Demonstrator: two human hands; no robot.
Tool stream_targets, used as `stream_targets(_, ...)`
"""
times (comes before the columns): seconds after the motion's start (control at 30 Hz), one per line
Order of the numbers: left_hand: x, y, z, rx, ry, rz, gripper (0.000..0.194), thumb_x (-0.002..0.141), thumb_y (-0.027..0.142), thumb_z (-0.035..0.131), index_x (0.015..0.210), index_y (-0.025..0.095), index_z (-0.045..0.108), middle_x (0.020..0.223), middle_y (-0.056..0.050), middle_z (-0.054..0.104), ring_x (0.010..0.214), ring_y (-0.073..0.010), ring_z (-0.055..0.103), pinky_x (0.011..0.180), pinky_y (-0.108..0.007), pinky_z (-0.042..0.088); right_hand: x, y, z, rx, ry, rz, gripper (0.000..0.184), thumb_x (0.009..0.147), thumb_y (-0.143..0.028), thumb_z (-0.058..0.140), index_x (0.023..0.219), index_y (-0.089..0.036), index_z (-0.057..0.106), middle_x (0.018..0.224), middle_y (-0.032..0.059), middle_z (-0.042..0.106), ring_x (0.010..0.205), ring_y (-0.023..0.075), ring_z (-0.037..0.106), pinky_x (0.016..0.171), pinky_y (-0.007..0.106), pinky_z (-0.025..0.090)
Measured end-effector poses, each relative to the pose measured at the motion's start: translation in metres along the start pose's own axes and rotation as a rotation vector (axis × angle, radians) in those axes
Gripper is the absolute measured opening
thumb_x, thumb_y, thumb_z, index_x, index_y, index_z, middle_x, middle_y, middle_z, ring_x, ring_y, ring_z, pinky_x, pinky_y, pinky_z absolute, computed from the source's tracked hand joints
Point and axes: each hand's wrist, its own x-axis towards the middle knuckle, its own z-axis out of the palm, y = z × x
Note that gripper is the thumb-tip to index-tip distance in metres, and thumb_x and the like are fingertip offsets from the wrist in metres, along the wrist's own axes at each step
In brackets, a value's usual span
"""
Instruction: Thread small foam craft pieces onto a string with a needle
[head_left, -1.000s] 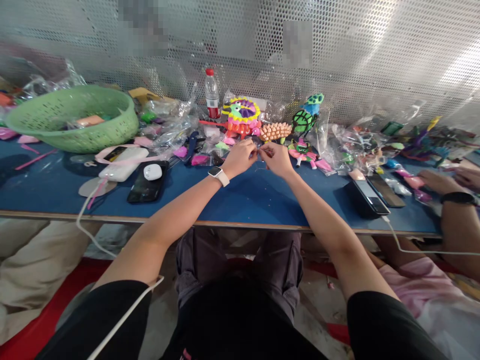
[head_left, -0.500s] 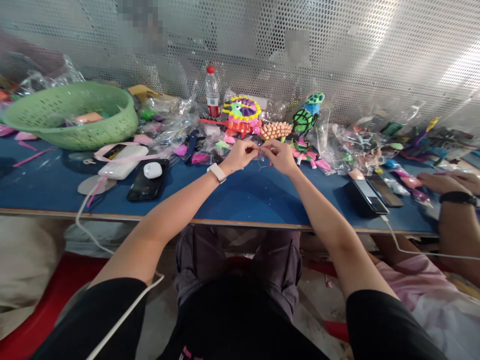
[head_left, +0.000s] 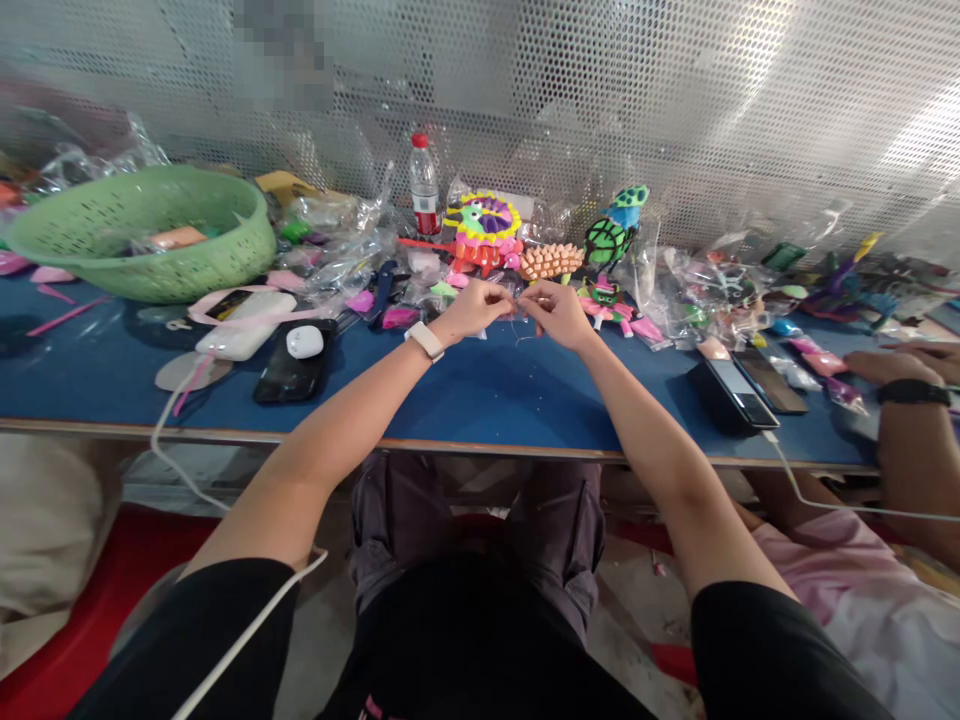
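Observation:
My left hand [head_left: 480, 308] and my right hand [head_left: 556, 310] meet tip to tip above the blue table, fingers closed in a pinch. A thin, pale wire or thread [head_left: 514, 326] hangs in a loose curl from between the fingertips. Which of the two it is I cannot tell, and its upper part is hidden by the fingers. Just behind my hands stand a tan spiky clay figure [head_left: 552, 262] and a clay figure with a yellow frilled edge [head_left: 487, 218]. A pink and green clay figure [head_left: 604, 300] lies beside my right hand.
A green basket [head_left: 150, 280] stands at the left, near a black phone [head_left: 281, 378] with a white earbud case [head_left: 305, 342]. Bottle [head_left: 424, 190] and plastic-wrapped clay line the back. A boxy device [head_left: 731, 395] and a co-worker's hands [head_left: 892, 367] are at the right.
My left hand and wrist have shifted very slightly left. Both hands keep their pinch, and the thin strand still hangs between them.

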Motion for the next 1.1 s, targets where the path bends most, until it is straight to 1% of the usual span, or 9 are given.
stream_targets(0.13, 0.000, 0.001, -0.039, 0.449, 0.023, 0.012, 0.023, 0.095, 0.032, 0.070, 0.078, 0.018, 0.079, 0.080, -0.008, 0.076, 0.077, -0.0227, 0.069, 0.084, -0.040, 0.056, 0.002, 0.003, 0.004, 0.042, 0.029, 0.052, 0.049, 0.091, -0.070, 0.088, 0.086, -0.024, 0.072, 0.071, -0.0021, 0.066, 0.044, 0.0112, 0.056, 0.045, 0.029, 0.049)
stream_targets(0.23, -0.004, -0.006, -0.078, 0.810, 0.121, -0.021, 0.014, 0.084, 0.027, 0.076, 0.071, 0.020, 0.075, 0.088, -0.012, 0.076, 0.097, -0.0323, 0.074, 0.100, -0.048, 0.055, 0.002, 0.006, 0.007, 0.079, 0.028, 0.126, 0.048, 0.089, -0.069, 0.090, 0.085, -0.025, 0.070, 0.065, -0.0030, 0.062, 0.048, 0.0142, 0.060, 0.043, 0.029, 0.051)
stream_targets(0.4, -0.009, -0.019, -0.111, 0.930, 0.146, -0.128, 0.021, 0.084, 0.034, 0.080, 0.069, 0.022, 0.073, 0.082, -0.011, 0.072, 0.100, -0.0343, 0.074, 0.098, -0.046, 0.055, 0.000, 0.006, 0.013, 0.048, 0.014, 0.147, 0.046, 0.090, -0.067, 0.089, 0.088, -0.025, 0.071, 0.071, -0.0022, 0.067, 0.044, 0.0127, 0.061, 0.038, 0.025, 0.045)
stream_targets(0.53, -0.005, -0.013, -0.085, 0.693, 0.090, 0.025, 0.037, 0.098, 0.049, 0.074, 0.077, 0.019, 0.076, 0.084, -0.010, 0.075, 0.086, -0.0258, 0.071, 0.090, -0.041, 0.056, -0.004, 0.004, 0.019, -0.011, 0.089, 0.093, 0.040, 0.093, -0.062, 0.086, 0.091, -0.023, 0.075, 0.073, -0.0019, 0.069, 0.042, 0.0105, 0.058, 0.040, 0.024, 0.042)
stream_targets(0.63, -0.004, -0.005, -0.049, 0.305, -0.140, 0.062, 0.044, 0.106, 0.056, 0.067, 0.088, 0.017, 0.079, 0.083, -0.007, 0.077, 0.077, -0.0204, 0.069, 0.080, -0.036, 0.056, -0.005, 0.004, 0.024, -0.002, 0.182, 0.066, 0.039, 0.095, -0.061, 0.083, 0.093, -0.023, 0.077, 0.079, 0.0001, 0.074, 0.043, 0.0101, 0.056, 0.042, 0.026, 0.046)
stream_targets(0.7, -0.006, -0.001, -0.026, 0.052, -0.268, 0.047, 0.044, 0.105, 0.059, 0.071, 0.097, 0.017, 0.082, 0.090, -0.009, 0.080, 0.082, -0.0209, 0.073, 0.080, -0.035, 0.058, -0.005, 0.004, 0.026, 0.003, 0.246, 0.056, 0.040, 0.096, -0.063, 0.082, 0.095, -0.023, 0.077, 0.083, 0.0016, 0.077, 0.045, 0.0105, 0.056, 0.043, 0.027, 0.048)
stream_targets(0.8, -0.011, -0.001, -0.005, -0.195, -0.322, 0.031, 0.043, 0.097, 0.059, 0.085, 0.105, 0.017, 0.084, 0.097, -0.010, 0.082, 0.084, -0.0196, 0.076, 0.079, -0.033, 0.060, -0.005, 0.005, 0.026, 0.015, 0.323, 0.024, 0.043, 0.097, -0.066, 0.081, 0.094, -0.024, 0.076, 0.085, 0.0018, 0.077, 0.047, 0.0109, 0.058, 0.044, 0.028, 0.051)
stream_targets(0.9, -0.013, -0.002, 0.000, -0.275, -0.337, 0.008, 0.045, 0.095, 0.059, 0.089, 0.107, 0.016, 0.084, 0.092, -0.008, 0.082, 0.080, -0.0171, 0.075, 0.078, -0.032, 0.061, -0.003, 0.006, 0.023, 0.027, 0.369, 0.016, 0.042, 0.097, -0.065, 0.081, 0.092, -0.024, 0.076, 0.082, 0.0003, 0.074, 0.046, 0.0110, 0.057, 0.043, 0.028, 0.052)
stream_targets(1.1, -0.012, -0.004, -0.007, -0.108, -0.325, 0.028, 0.060, 0.096, 0.074, 0.083, 0.083, 0.015, 0.079, 0.080, -0.009, 0.080, 0.071, -0.0149, 0.071, 0.070, -0.028, 0.057, 0.000, 0.011, 0.021, 0.029, 0.389, 0.050, 0.034, 0.098, -0.057, 0.081, 0.095, -0.024, 0.077, 0.082, -0.0004, 0.074, 0.045, 0.0099, 0.057, 0.041, 0.026, 0.049)
